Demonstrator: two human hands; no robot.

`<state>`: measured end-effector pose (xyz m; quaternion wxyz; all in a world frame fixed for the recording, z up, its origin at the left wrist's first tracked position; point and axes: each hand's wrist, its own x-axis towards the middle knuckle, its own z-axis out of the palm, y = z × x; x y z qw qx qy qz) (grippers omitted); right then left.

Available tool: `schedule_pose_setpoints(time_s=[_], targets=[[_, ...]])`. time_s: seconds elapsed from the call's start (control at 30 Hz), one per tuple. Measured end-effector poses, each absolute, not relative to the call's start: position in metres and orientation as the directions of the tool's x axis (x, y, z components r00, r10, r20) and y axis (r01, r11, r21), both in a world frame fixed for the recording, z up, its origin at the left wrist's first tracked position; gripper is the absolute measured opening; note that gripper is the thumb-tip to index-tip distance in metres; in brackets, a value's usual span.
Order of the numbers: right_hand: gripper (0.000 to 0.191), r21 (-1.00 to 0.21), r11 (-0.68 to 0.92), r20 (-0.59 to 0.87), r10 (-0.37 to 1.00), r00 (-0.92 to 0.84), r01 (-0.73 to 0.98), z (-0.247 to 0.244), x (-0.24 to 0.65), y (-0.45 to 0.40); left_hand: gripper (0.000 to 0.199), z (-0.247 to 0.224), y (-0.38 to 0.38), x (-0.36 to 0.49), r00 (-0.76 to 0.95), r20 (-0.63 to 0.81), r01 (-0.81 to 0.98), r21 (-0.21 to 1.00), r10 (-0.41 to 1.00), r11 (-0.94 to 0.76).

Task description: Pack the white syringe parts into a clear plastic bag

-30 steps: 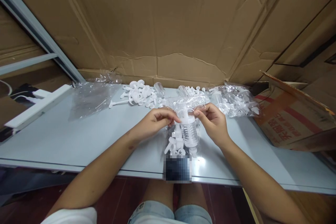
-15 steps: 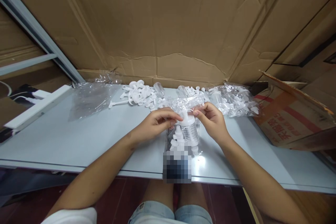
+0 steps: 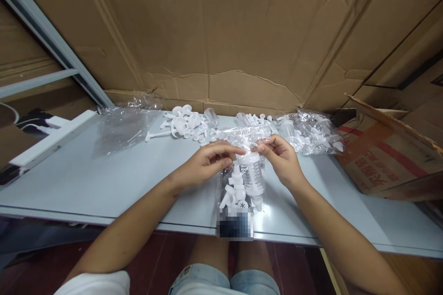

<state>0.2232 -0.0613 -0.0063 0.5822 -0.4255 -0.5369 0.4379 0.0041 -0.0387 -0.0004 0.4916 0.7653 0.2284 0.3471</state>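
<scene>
A clear plastic bag lies in front of me on the table, its mouth toward the back. In it are a clear ribbed cylinder with white ends and several small white plastic parts. My left hand is at the bag's left side near the mouth, thumb and curled fingers closed on the film, forefinger stretched toward the cylinder's top. With thumb and forefinger, my right hand pinches a small white ring above the cylinder. A pixelated patch hides the bag's lower end.
Behind the bag lie a pile of white plastic parts and more ribbed cylinders. Another filled bag is at the back right, beside an open cardboard box. A flat plastic bag and a power strip are at left.
The ribbed cylinder sits slightly lower in the bag, and more white parts show beside it. My left forefinger has reached a little to the right. The right hand keeps its pinch.
</scene>
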Motion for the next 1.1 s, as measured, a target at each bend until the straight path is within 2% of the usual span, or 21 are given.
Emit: schedule_pose_setpoints(time_s=[0.1, 0.2, 0.3, 0.4, 0.57, 0.73, 1.1], targets=[[0.025, -0.971, 0.195, 0.194, 0.981, 0.014, -0.136, -0.006, 0.226, -0.060, 0.028, -0.001, -0.039, 0.005, 0.651, 0.327, -0.002, 0.903, 0.685, -0.430], [0.024, -0.971, 0.071, 0.093, 0.992, -0.090, -0.227, -0.005, 0.230, -0.059, 0.028, -0.002, -0.039, 0.006, 0.636, 0.352, -0.002, 0.891, 0.687, -0.454], [0.028, -0.969, -0.030, 0.025, 0.976, -0.218, -0.246, -0.006, 0.233, -0.057, 0.030, -0.004, -0.039, 0.007, 0.624, 0.361, 0.007, 0.884, 0.693, -0.467], [0.020, -0.970, -0.094, -0.037, 0.969, -0.246, -0.222, -0.009, 0.234, -0.056, 0.031, -0.006, -0.037, 0.007, 0.622, 0.376, 0.046, 0.858, 0.687, -0.512], [0.019, -0.973, -0.091, -0.049, 0.979, -0.197, -0.213, -0.010, 0.231, -0.058, 0.020, -0.007, -0.036, 0.009, 0.599, 0.429, 0.106, 0.795, 0.677, -0.598], [0.021, -0.970, -0.086, -0.047, 0.984, -0.173, -0.228, -0.009, 0.228, -0.061, 0.007, -0.010, -0.039, 0.014, 0.509, 0.448, 0.112, 0.812, 0.735, -0.573], [0.017, -0.952, -0.134, -0.072, 0.972, -0.225, -0.277, -0.002, 0.227, -0.064, 0.011, -0.008, -0.042, 0.012, 0.539, 0.442, 0.043, 0.836, 0.717, -0.548]])
